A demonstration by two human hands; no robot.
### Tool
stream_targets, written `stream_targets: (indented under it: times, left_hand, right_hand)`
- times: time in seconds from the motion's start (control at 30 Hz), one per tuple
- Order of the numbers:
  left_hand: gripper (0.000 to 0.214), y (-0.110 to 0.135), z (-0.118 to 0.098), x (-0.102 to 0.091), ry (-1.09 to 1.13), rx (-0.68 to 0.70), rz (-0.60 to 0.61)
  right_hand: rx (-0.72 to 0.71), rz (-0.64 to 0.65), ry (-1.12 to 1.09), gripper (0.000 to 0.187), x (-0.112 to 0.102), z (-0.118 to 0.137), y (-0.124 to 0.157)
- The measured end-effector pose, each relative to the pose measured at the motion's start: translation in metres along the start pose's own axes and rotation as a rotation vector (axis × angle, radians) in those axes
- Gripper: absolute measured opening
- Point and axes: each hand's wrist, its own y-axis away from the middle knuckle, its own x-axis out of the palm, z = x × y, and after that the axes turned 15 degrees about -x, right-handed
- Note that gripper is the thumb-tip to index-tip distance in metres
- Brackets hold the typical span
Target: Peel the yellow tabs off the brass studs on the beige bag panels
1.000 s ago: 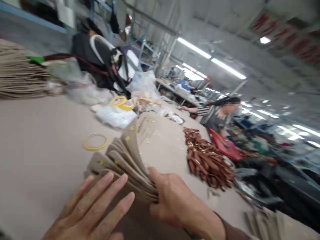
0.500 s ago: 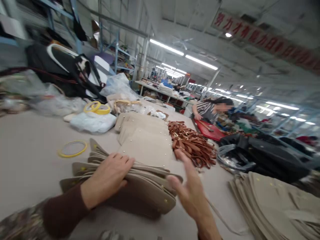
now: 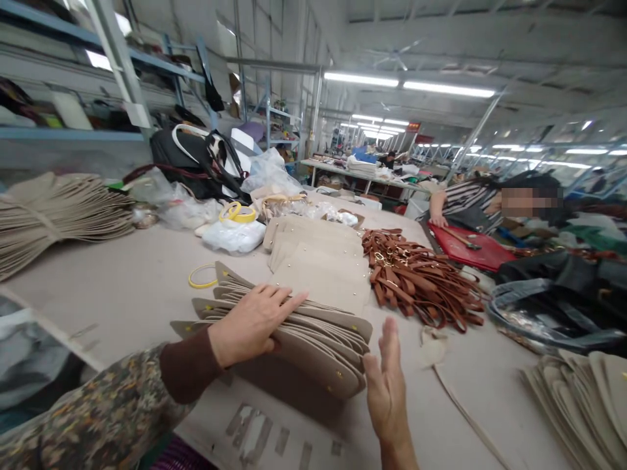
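Observation:
A bundle of beige bag panels [image 3: 313, 343] with rounded corners and small gold studs leans on the worktable in front of me. My left hand [image 3: 255, 320] lies over its top edge, fingers across the panels and thumb on the near side. To the right of the bundle, my right hand [image 3: 389, 375] stands upright with fingers straight and thumb apart, close to the panel ends and holding nothing. Behind the bundle, more beige panels [image 3: 326, 267] lie flat in an overlapping row.
Brown straps [image 3: 416, 277] with gold clasps lie in a heap at right. Yellow tape rolls [image 3: 238, 212] sit on a white plastic bag [image 3: 232, 235]. Other panel stacks are at far left [image 3: 59, 215] and lower right [image 3: 582, 398]. A person [image 3: 470, 205] works beside a red piece [image 3: 470, 245].
The view has swung left and levelled, showing the far-left panel stack. My right hand has come away from the bundle's right end; my left hand stays on top.

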Motion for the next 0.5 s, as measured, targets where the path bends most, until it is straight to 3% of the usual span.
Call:
stream_targets:
  times: [0.07, 0.2, 0.33, 0.43, 0.5]
  left_hand:
    - [0.095, -0.001, 0.000, -0.002, -0.004, 0.003, 0.010]
    - [0.097, -0.003, -0.001, -0.003, -0.010, 0.004, 0.019]
    - [0.098, -0.005, -0.001, -0.005, -0.013, 0.011, 0.034]
    - [0.100, -0.005, 0.001, -0.005, 0.001, 0.030, 0.040]
    - [0.101, -0.004, 0.003, -0.005, 0.012, 0.042, 0.041]
  right_hand:
    - [-0.034, 0.055, 0.011, 0.080, -0.002, 0.006, 0.000]
    - [-0.122, 0.012, 0.112, 0.079, -0.004, 0.014, 0.007]
    - [-0.251, 0.174, 0.171, 0.066, -0.013, 0.014, 0.011]
    - [-0.216, 0.041, 0.263, 0.056, -0.023, 0.011, 0.013]
    - [-0.215, 0.028, 0.313, 0.055, -0.025, 0.010, 0.015]
